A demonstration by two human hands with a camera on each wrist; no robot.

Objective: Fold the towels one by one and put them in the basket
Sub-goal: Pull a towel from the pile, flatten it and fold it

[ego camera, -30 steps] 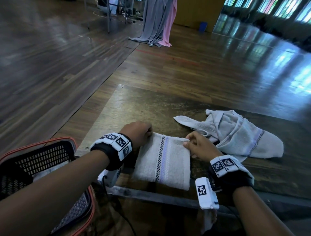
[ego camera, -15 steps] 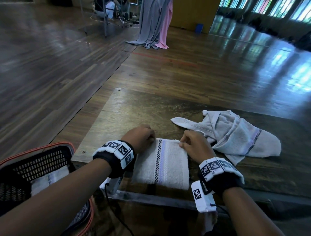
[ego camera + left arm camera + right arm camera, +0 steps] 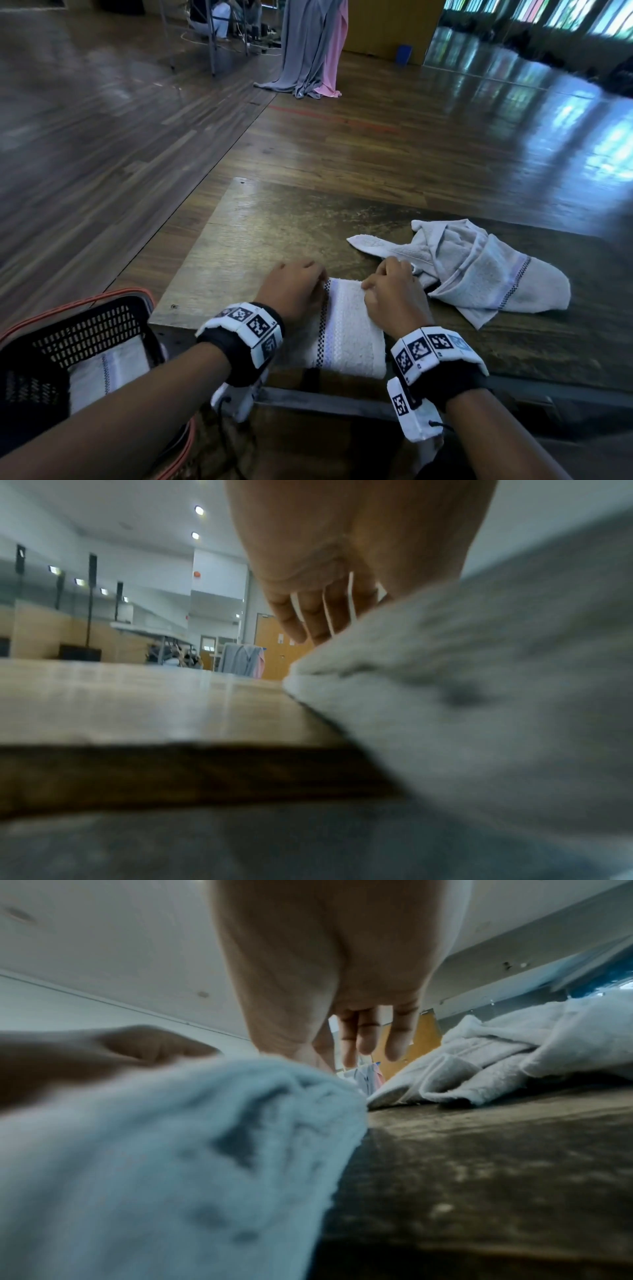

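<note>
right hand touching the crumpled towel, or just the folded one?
Cannot tell. In the head view the right hand overlaps the crumpled towel's edge; the right wrist view shows the fingers beside it, neither settling contact.

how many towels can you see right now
3: a folded towel under both hands at the table's near edge, a crumpled towel to its right, and a folded one in the basket at left. More may lie hidden beneath it.

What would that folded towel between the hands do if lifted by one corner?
The folded towel would probably flop open, since it is soft terry lying in loose layers. It looks light for its bulk: the crumpled towel beside it holds airy creases. Pushed across the rough table, it would likely bunch rather than slide.
</note>
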